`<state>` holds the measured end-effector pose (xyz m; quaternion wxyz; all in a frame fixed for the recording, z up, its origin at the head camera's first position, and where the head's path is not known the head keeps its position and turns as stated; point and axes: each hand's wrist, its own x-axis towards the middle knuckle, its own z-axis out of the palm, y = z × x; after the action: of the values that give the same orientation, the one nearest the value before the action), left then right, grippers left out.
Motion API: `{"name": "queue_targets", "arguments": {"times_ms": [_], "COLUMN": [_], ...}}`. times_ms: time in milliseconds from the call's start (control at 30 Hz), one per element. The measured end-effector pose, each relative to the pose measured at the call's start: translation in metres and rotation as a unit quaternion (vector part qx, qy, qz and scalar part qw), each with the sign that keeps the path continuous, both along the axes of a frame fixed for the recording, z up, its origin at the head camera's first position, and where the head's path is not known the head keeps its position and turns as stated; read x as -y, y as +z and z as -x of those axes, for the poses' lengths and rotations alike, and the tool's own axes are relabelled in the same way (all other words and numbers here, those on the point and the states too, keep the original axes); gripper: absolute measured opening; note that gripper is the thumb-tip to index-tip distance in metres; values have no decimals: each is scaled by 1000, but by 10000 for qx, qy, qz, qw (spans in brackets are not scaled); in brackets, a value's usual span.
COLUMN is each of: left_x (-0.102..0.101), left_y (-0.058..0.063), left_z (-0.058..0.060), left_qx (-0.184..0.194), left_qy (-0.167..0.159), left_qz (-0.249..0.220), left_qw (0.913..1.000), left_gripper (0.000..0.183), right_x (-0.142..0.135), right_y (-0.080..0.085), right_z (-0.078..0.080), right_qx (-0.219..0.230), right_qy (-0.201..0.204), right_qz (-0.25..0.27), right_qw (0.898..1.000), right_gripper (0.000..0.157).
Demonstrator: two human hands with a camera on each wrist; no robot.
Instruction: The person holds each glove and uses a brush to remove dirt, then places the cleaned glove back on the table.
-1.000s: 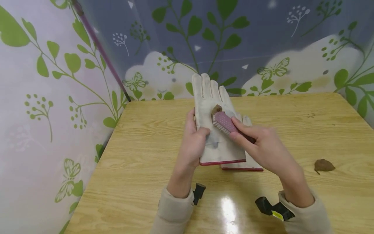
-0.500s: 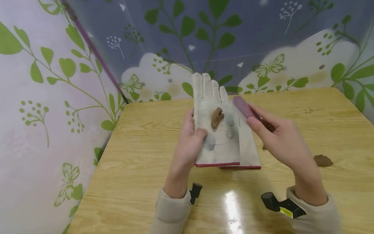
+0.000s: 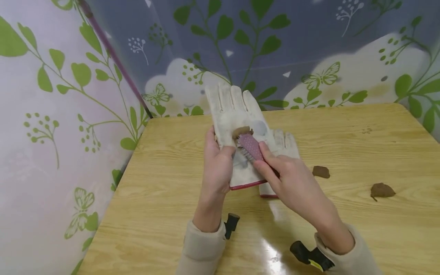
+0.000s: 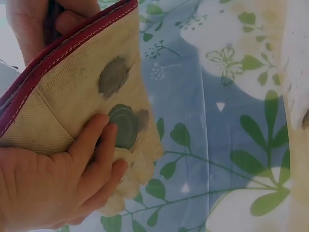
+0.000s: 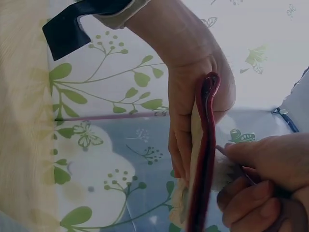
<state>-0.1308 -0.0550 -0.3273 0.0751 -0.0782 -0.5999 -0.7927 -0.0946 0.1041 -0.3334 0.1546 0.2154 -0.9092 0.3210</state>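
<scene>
My left hand [image 3: 218, 168] grips a cream work glove [image 3: 223, 110] with red cuff trim, thumb on the side facing me and fingers behind. Grey stains [image 4: 114, 77] and a round grey-green patch [image 4: 123, 126] show on its far side in the left wrist view, by my fingertips. My right hand [image 3: 295, 179] holds a pink dotted brush [image 3: 251, 147] by its handle, white bristles towards the glove. The brush head overlaps the lower edge of a crumpled brown piece [image 3: 242, 132] on the glove. A second cream glove [image 3: 292, 147] lies behind, partly hidden.
Two brown crumpled pieces, a smaller one [image 3: 321, 172] and a leaf-shaped one [image 3: 382, 190], lie on the wooden table [image 3: 158, 191] at the right. Patterned walls [image 3: 51, 95] rise at the left and back.
The brush lifted off to the right, then came back down to the brown piece. The held glove has shifted left and tilted. The smaller brown piece on the table has come into fuller view.
</scene>
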Motion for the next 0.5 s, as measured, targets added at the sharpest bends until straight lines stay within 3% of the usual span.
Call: {"name": "queue_targets", "arguments": {"times_ms": [133,233,300,400,500], "left_x": [-11,-23,-28,-27,-17], "left_y": [2,1,-3,-3,-3], "left_z": [-8,-14,-14,-11,-4], "left_qx": [-236,-582,-705,-640,-501], "left_qy": [-168,-368,-451,-331,-132], "left_qz": [850,1781,2040,1644,621], "left_qw": [9960,9816,9754,9838,9967], "left_gripper": [62,61,63,65,64], "right_x": [0,-2,-3,1,10], "right_y": [-2,-8,-10,-12,-14], "right_z": [4,13,17,18,11], "right_qx": [-590,-1084,-1261,-1674,-1795], "right_qy": [-460,-846,-867,-480,-143], "right_qz": [312,786,1082,965,294], "right_qw": [9967,9874,9823,9800,9832], "right_gripper": [46,43,42,41,43]}}
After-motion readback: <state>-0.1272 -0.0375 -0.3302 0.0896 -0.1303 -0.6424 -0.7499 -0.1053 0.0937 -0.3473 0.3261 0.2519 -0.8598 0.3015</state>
